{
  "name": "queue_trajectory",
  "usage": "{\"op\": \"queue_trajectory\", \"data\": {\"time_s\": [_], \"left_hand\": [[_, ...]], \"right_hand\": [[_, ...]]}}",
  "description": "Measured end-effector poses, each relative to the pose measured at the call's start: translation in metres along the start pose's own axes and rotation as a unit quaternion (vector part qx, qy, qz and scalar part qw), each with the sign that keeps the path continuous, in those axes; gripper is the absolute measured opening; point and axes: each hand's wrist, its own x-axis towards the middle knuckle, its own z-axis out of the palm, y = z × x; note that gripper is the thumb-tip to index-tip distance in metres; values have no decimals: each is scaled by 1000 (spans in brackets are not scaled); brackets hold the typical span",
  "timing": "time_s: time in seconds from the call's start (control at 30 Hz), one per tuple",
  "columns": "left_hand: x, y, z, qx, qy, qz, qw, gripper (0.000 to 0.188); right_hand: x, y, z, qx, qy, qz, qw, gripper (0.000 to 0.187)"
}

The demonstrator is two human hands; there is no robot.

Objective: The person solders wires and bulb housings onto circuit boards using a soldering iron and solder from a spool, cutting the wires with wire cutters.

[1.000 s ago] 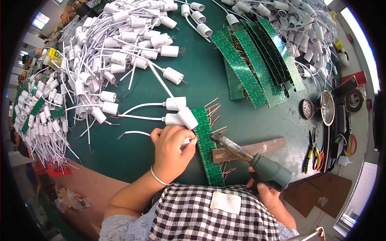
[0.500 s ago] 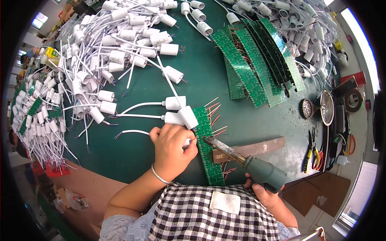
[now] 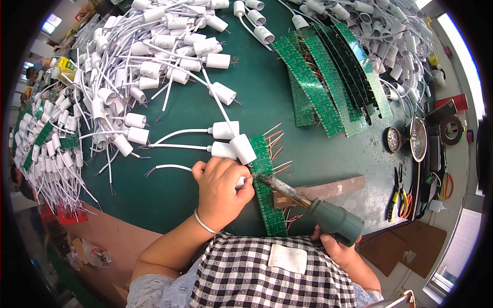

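Observation:
My left hand [image 3: 222,186] is closed on a white cylindrical socket with a white lead [image 3: 169,167], pressed against the edge of a long green circuit strip [image 3: 267,195] on the green table. My right hand [image 3: 336,250] grips the grey-green handle of a soldering iron [image 3: 308,205]. Its dark tip touches the strip right beside my left fingers. Two more white sockets [image 3: 233,143] lie joined to the strip's upper end, with red and yellow wire ends sticking out to the right.
A large heap of white sockets with leads [image 3: 128,66] covers the left and far side. A fan of green circuit strips [image 3: 334,77] lies at the back right. A brown metal bar [image 3: 334,187], pliers [image 3: 398,192] and a round metal dish [image 3: 417,138] sit at the right.
The soldering iron's tip has moved left and now rests on the strip at my left fingers. My left hand has stayed put on the socket.

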Motion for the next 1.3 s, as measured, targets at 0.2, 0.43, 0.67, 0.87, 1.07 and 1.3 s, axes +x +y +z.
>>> {"op": "queue_trajectory", "data": {"time_s": [0.2, 0.43, 0.67, 0.87, 1.07, 1.3], "left_hand": [[0, 0, 1, -2, 1, 2, 1000, 16], [-2, 0, 1, -7, 6, 4, 1000, 16], [-3, -2, 0, -25, 13, 19, 999, 18], [-2, 0, 3, -17, 18, 15, 1000, 18], [1, 2, 0, -10, 2, 14, 1000, 16], [2, 4, 1, -3, 2, 4, 1000, 16]], "right_hand": [[0, -1, 8, 126, 49, -117, 984, 46], [0, -4, 9, 93, 50, -69, 992, 61], [-1, -2, 9, 94, 42, -64, 993, 59], [4, -10, 9, 96, 35, -36, 994, 29], [2, -9, 7, 44, 33, -4, 998, 24], [1, -2, 8, 32, 37, 13, 999, 25]]}}
